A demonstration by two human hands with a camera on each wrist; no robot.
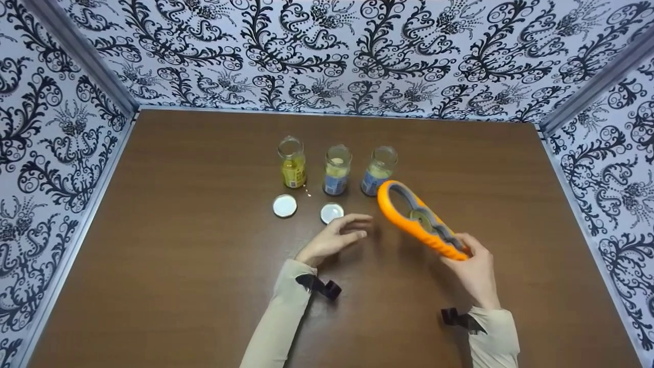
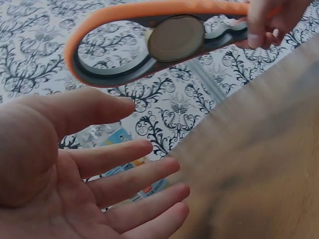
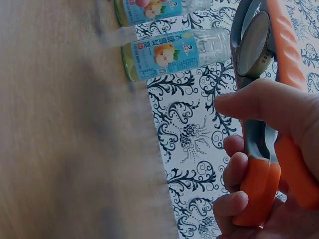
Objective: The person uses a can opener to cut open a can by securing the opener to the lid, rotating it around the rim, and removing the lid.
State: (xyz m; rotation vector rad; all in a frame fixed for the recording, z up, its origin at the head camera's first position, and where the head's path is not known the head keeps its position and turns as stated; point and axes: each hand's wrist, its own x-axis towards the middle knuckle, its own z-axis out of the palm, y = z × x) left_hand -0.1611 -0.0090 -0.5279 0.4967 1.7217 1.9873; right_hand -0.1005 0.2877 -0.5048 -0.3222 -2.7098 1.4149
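Note:
My right hand [image 1: 475, 268] grips the handle of an orange and grey jar opener [image 1: 424, 236], raised above the table. A round metal lid [image 2: 177, 39] sits in the opener's middle hole, beside its larger loop. My left hand [image 1: 334, 237] hovers left of the opener, apart from it, with fingers extended and nothing held. Beyond the hands stand three lidless glass jars: one with a yellow label [image 1: 294, 176], a middle one with a blue label [image 1: 335, 183] and a right one with a blue label [image 1: 375, 176]. The opener's tip partly overlaps the right jar in the head view.
Two lids lie on the brown table [image 1: 179, 230] in front of the jars: a left lid [image 1: 284, 206] and a second lid [image 1: 332, 212] just past my left fingers. Small white bits [image 1: 308, 193] lie near the yellow-label jar. Patterned walls [image 1: 327, 56] enclose the back and sides.

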